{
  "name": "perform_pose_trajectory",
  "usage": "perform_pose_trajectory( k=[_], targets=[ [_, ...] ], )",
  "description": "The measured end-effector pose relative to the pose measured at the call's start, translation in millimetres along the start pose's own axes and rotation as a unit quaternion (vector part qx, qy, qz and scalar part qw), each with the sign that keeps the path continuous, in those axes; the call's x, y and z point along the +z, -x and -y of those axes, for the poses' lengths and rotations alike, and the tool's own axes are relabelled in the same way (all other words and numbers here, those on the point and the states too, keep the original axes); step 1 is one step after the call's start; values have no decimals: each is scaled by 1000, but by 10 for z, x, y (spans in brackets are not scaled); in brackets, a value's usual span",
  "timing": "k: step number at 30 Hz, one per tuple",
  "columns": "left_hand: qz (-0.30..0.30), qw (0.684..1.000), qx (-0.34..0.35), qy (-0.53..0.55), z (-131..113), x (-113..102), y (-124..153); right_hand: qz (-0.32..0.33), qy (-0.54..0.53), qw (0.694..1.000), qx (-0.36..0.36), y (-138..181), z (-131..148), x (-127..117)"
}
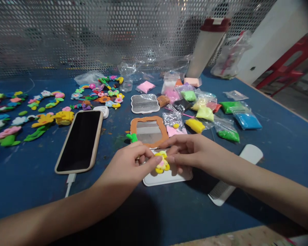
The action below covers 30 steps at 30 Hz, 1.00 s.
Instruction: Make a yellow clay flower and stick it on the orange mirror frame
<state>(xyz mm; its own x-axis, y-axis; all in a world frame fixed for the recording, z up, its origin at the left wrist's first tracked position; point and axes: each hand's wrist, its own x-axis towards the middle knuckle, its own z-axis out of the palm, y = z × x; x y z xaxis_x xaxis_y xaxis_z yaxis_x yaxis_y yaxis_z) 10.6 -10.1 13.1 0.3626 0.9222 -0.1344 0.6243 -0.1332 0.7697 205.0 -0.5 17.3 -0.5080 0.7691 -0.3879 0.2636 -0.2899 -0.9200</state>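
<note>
Well inside the table edge (213, 233), hands (129, 164) (191, 150) seemingly pinch yellow clay (164, 165).

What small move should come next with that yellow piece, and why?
Probably a light press on the yellow piece with the right hand, while the left hand steadies it: fingertips of both hands are already at it, and it is over the white panel.

2 bare hands (129, 163), slim-fingered | 2 forearms (74, 208): bare, slender, narrowing toward the hands
</note>
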Motion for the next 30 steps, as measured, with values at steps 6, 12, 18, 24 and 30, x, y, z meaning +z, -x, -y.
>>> perform_pose_trajectory(
  k=[6,12,18,24,30],
  targets=[
    [-72,995,14,-70,-62,-23,185,-42,111,992,-30,27,18,32],
    [-62,989,117,-65,-7,-2,277,-103,324,935,-100,21,55,5],
    [9,987,18,157,-32,16,174,-168,330,914,-165,92,89,-66],
    [62,956,-72,279,-154,-17,78,-126,409,828,-361,190,40,75],
    [52,957,-81,274,-237,-9,46,-180,442,778,-408,183,-75,172]
  ],
)
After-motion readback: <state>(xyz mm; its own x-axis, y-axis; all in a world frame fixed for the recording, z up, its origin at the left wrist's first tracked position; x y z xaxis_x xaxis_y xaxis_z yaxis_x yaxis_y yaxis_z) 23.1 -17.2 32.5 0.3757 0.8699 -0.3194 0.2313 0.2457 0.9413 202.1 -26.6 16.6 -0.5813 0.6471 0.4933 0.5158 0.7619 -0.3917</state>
